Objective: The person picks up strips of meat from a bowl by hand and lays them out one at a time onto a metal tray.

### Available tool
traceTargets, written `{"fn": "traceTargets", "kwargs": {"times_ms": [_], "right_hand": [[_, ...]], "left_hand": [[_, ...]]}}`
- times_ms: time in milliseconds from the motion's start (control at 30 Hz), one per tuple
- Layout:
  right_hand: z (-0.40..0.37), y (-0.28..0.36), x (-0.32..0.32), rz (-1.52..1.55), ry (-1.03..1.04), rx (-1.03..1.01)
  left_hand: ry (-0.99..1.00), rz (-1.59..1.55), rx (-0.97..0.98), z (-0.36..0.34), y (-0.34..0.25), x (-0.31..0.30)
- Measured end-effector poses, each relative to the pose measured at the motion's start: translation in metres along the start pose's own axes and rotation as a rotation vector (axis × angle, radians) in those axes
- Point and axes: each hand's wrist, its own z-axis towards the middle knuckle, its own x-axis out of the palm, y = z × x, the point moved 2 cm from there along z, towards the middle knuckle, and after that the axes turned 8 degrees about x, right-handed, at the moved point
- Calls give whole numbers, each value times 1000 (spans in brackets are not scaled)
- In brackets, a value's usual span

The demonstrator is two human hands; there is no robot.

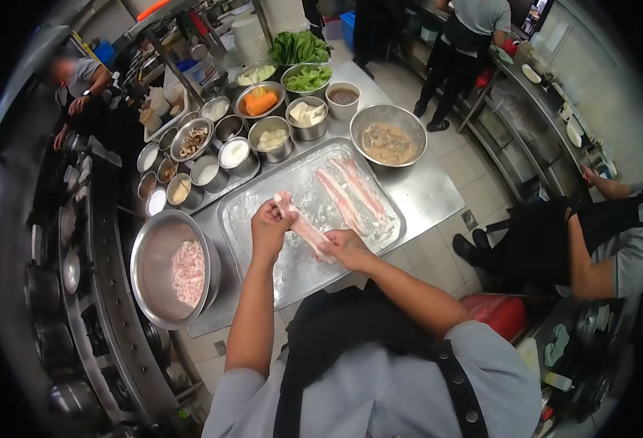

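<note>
Between my two hands a strip of raw, pale pink meat (305,232) is stretched above a metal tray (245,252). My left hand (269,225) pinches its upper end, and my right hand (346,248) grips the lower end. On the tray's right half lie more long raw meat strips (340,198), side by side. The tray's surface looks wet and has whitish smears. Left of the tray stands a big steel bowl (151,274) with a heap of cut pink meat (188,274) in it.
A steel bowl of brownish mixture (388,140) stands beyond the tray. Behind are several metal pots, carrots (261,102), leafy greens (299,50) and a white tub (343,99). One person (591,241) is at the right, others farther back. A stove counter (109,292) runs along the left.
</note>
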Motion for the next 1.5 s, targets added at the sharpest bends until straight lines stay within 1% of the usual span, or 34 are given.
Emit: {"fn": "traceTargets", "kwargs": {"times_ms": [33,100,167,233,300,367,433,500,567,633,667,733,767,833,867,933,967,1033,1200,1267,1333,1400,1433,1467,1500], "right_hand": [[2,-5,-2,27,-10,18],[3,-9,-7,24,-11,60],[2,-7,-11,21,-97,107],[9,-8,-17,47,-105,102],[17,-8,-25,130,-178,54],[28,-8,-32,160,-236,75],[35,-7,-38,163,-278,103],[36,-6,-40,157,-329,134],[35,-7,-41,152,-365,181],[32,-10,-41,154,-371,192],[31,-10,-40,149,-374,196],[29,-13,-42,147,-326,204],[29,-15,-43,144,-283,209],[23,-13,-39,162,-298,237],[21,-13,-38,181,-316,265],[15,-10,-36,173,-296,271],[13,-8,-36,166,-281,276],[12,-9,-38,187,-263,279],[7,-6,-47,186,-247,291],[3,-2,-54,-61,-140,365],[-8,2,-59,-132,-123,355],[-16,17,-62,-276,-138,376],[-13,12,-67,-319,-69,288],[-17,20,-67,-363,-54,296],[-20,31,-64,-382,-13,285]], "left_hand": [[14,17,-40,6,12,-2],[-12,30,-45,18,28,1],[12,79,-128,32,34,10],[44,139,-124,51,42,18],[84,196,-118,72,52,23],[96,312,-98,92,70,28],[111,304,-114,106,94,27],[102,519,-6,115,105,25],[136,565,-2,116,109,25],[107,676,91,113,102,27],[104,679,85,109,100,29],[-183,1013,340,96,77,40],[-187,1015,339,93,71,41],[-68,1102,361,92,69,40],[-73,1103,360,94,68,38],[188,1190,253,96,73,38],[182,1192,250,94,75,36],[275,1240,224,82,66,41],[252,1275,255,58,57,47],[240,1292,253,46,57,51],[235,1322,202,35,64,52],[170,1283,205,14,69,51],[157,1252,182,3,69,53],[163,1291,163,-8,66,56],[182,1262,196,-21,58,57]]}}
